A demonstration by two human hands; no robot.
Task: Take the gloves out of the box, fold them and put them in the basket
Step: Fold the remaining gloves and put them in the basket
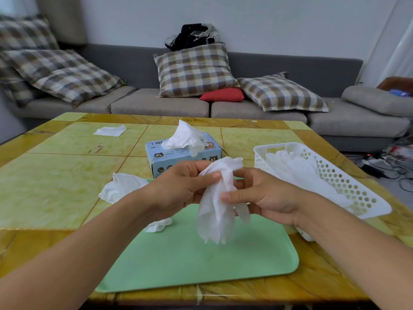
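Holding one white glove (218, 198) above the green mat (201, 258): left hand (181, 186) and right hand (263, 195) fingers pinching it. Box (183, 157) at 12 o'clock, basket (348, 180) at 2 o'clock on desk (55, 175).

Both forearms are bare to the frame edge, left hand (178, 186) and right hand (266, 198) ungloved.

Soft even daylight, faint shadows, wide-angle bending at edges, corners slightly blurred
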